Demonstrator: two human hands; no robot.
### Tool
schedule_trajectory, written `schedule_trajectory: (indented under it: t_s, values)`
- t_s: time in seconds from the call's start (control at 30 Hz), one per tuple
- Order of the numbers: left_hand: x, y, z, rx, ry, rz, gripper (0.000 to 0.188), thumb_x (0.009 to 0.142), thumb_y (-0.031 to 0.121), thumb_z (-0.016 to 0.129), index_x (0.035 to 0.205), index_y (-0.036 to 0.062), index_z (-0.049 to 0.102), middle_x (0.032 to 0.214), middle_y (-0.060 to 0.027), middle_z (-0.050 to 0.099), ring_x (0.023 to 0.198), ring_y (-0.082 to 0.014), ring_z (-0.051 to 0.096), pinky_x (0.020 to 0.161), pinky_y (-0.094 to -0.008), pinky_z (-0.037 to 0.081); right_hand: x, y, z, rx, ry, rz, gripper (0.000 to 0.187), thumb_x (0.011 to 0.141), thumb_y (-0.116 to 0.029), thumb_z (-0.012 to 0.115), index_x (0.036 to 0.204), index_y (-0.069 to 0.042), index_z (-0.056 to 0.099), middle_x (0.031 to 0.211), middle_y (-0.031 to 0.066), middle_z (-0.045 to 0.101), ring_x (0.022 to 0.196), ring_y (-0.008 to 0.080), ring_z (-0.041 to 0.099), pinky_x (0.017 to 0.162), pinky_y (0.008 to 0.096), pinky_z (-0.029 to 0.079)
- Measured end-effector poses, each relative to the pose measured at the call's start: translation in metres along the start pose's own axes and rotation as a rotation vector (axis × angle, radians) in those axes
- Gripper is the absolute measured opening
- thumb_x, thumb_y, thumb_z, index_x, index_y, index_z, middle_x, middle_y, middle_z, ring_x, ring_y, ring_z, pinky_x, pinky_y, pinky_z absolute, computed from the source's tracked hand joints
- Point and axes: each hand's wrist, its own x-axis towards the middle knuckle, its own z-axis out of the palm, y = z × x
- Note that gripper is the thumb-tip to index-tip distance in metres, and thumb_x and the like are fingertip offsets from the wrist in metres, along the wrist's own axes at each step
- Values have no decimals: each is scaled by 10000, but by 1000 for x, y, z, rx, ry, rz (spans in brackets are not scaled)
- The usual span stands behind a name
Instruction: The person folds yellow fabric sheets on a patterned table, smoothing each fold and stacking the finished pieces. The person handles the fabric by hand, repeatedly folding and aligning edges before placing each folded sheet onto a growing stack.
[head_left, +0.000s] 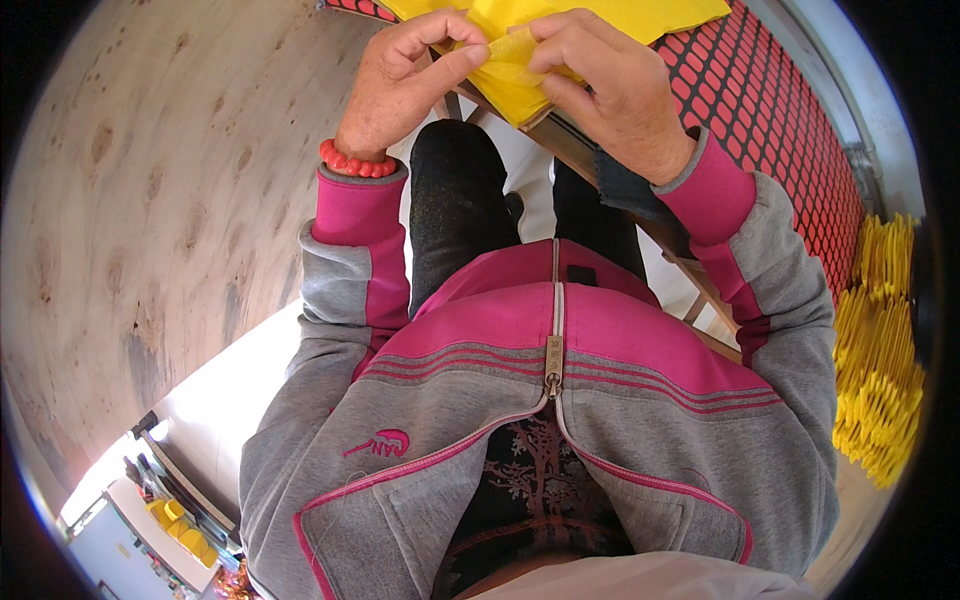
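Now the left hand [388, 85] and right hand [622, 88] pinch the yellow cloth [512, 80], where an uneven tug could pucker it.

Counting one left hand [405, 85], one right hand [620, 90], one bead bracelet [355, 163], one jacket [460, 325], one zip pull [554, 365], two trouser legs [455, 200], one red-and-black covering [765, 110]. Can't tally yellow cloth [510, 85] layers or stacked yellow pieces [880, 360] tbh.

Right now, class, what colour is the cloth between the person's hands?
The cloth is yellow; the head view shows it best.
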Motion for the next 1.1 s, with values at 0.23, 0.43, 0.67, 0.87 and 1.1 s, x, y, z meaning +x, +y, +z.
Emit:
schedule_trajectory:
  t_s: [0.23,0.43,0.67,0.87,1.1]
  values:
    - [0,-3,0,-31,3,75,157,944,69,730,1089,25,688,1046,18,680,1021,-83,603,947,-260,462,-2,1,2,40,22,78,154,820,-18,747,939,-40,653,912,138,680,805,312,691,700,346,546]
    - [3,5,4,165,-43,127,214,885,40,788,1081,27,704,1044,20,698,1006,-88,618,965,-267,464,-5,6,2,5,41,141,129,878,-79,728,976,-28,662,902,143,674,799,316,687,700,352,532]
    - [5,2,4,196,25,92,185,915,55,765,1084,21,700,1014,33,702,978,-67,618,895,-241,487,9,-2,1,50,142,134,120,904,-88,714,987,-19,661,909,148,678,807,302,688,720,356,531]
    - [13,4,20,-102,102,9,26,1001,36,645,1021,21,640,929,41,639,845,-45,577,767,-214,461,-23,-70,-59,-101,-160,153,156,853,-67,774,988,-59,697,948,81,714,857,263,706,732,312,542]
    - [18,11,33,-145,274,-22,128,984,-25,617,1085,38,569,900,29,624,755,-34,544,667,-197,438,-161,-46,-24,-206,-434,512,232,883,-120,720,1086,-75,618,1078,113,639,972,363,657,796,437,542]
